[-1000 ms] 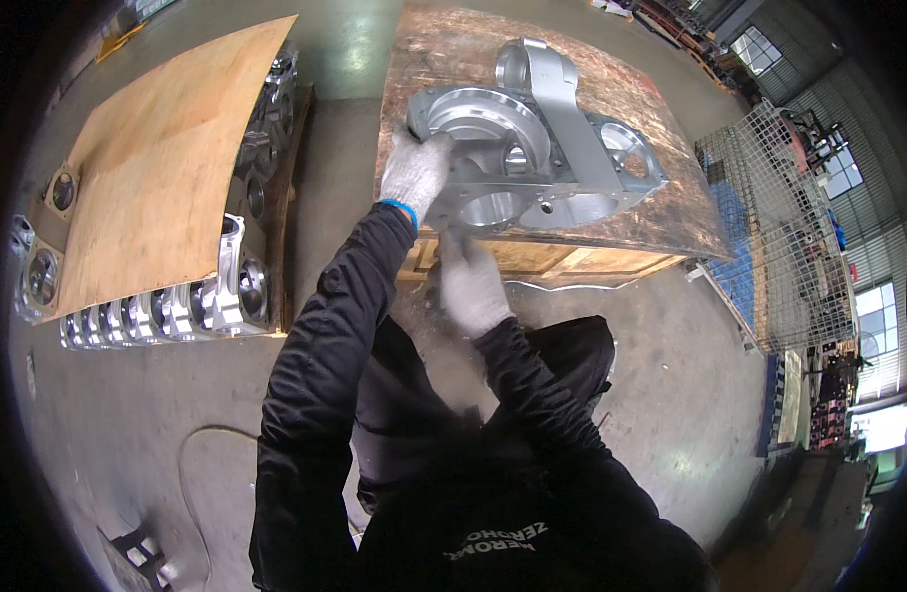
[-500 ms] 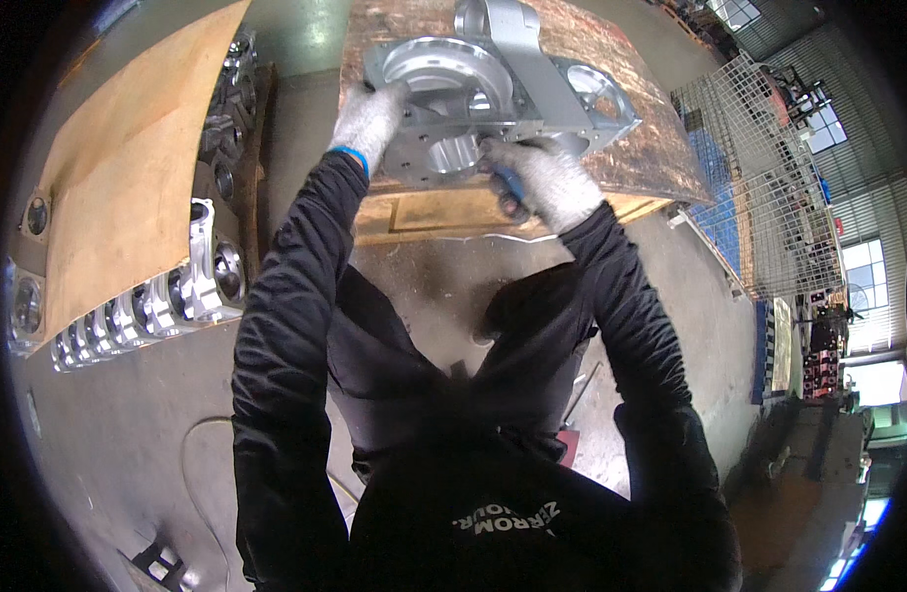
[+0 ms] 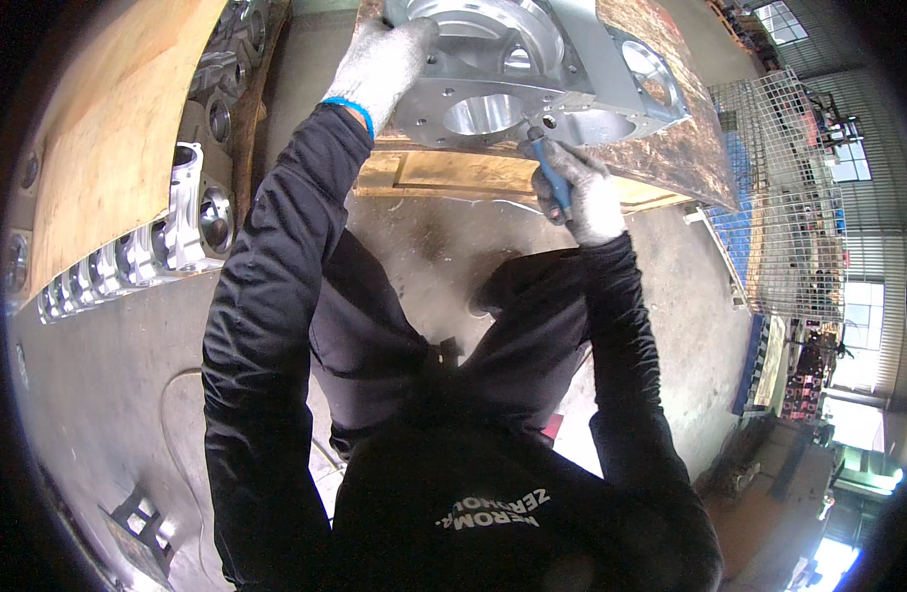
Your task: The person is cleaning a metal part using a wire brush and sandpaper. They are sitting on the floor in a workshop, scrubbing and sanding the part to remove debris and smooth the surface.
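From the head view I see my left hand (image 3: 379, 64), gloved in grey with a blue cuff, laid flat on the near left corner of the casting (image 3: 532, 74), its fingers spread over the metal rather than wrapped round it. The casting is a large silvery housing with round bores, lying on a board (image 3: 670, 148) that tops the wooden pallet (image 3: 443, 173) serving as my worktop, at the upper middle of the picture. My right hand (image 3: 583, 197) is closed round a blue-handled tool (image 3: 550, 168), whose tip meets the casting's near edge just beside a bore; I think it is a scraper or deburring blade, but the tip is too small to tell. To my left, a plywood sheet (image 3: 108, 128) covers rows of similar castings (image 3: 177, 227) stacked on the concrete floor (image 3: 424, 237). A wire cage (image 3: 789, 197) stands to the right.
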`<state>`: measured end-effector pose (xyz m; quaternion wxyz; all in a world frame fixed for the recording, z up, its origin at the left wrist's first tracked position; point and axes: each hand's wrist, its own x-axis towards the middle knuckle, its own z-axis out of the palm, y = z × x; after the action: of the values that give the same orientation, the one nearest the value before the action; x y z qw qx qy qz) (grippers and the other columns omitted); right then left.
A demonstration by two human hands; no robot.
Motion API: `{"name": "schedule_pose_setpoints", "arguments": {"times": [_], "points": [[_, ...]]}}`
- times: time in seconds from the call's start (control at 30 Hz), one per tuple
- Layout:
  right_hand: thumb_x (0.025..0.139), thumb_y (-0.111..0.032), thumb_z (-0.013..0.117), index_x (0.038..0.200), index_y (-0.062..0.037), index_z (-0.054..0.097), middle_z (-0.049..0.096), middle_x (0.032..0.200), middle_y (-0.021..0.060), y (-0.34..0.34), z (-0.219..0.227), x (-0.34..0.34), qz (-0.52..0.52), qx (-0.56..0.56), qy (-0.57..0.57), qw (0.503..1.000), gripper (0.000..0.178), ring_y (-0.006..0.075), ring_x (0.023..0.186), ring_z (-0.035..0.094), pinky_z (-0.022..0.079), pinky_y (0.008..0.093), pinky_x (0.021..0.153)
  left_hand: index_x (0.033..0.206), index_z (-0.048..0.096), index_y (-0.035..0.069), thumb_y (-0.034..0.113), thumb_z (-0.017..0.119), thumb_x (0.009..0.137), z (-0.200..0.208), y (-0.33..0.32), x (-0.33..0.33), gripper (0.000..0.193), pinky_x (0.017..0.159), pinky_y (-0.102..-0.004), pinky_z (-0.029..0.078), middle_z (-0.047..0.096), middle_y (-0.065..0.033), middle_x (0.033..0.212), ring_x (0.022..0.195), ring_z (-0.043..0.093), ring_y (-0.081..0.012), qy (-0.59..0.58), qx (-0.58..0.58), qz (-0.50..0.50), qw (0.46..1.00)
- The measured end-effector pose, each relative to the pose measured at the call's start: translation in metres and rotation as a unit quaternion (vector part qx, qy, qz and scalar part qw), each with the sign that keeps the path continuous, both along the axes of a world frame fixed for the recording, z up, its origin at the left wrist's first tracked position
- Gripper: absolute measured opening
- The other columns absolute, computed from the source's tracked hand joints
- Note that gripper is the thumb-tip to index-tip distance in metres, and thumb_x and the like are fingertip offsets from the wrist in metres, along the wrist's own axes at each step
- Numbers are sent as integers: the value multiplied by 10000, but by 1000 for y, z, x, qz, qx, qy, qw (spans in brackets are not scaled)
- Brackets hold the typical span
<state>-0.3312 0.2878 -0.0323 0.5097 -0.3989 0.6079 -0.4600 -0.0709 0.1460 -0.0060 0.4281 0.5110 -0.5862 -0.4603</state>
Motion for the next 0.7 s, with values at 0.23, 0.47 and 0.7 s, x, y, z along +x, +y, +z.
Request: {"name": "schedule_pose_setpoints", "arguments": {"times": [0.23,0.47,0.7], "points": [[1022,-411,669,1273,-17,700,617,719,6,0,-60,62,-88,-50,-69,992,469,111,582,537,407,292,511,1279,648,0,332,584,993,-14,-10,-7,444,971,-383,502,703,-184,1113,1035,664,-271,-3,-9,56,998],[1022,-223,669,1286,-5,645,564,761,-36,15,-64,76,-41,-118,7,992,343,54,587,501,396,241,513,1221,591,-55,339,680,907,5,-1,-11,511,810,-321,476,646,-87,965,881,580,-178,95,43,55,993],[921,-145,721,1164,-4,676,653,802,52,-28,76,-53,-267,-328,224,878,284,127,755,635,522,293,675,1276,578,-53,400,617,942,-2,-4,-1,565,844,-336,506,660,-156,1040,917,632,-219,37,28,48,998]]}}
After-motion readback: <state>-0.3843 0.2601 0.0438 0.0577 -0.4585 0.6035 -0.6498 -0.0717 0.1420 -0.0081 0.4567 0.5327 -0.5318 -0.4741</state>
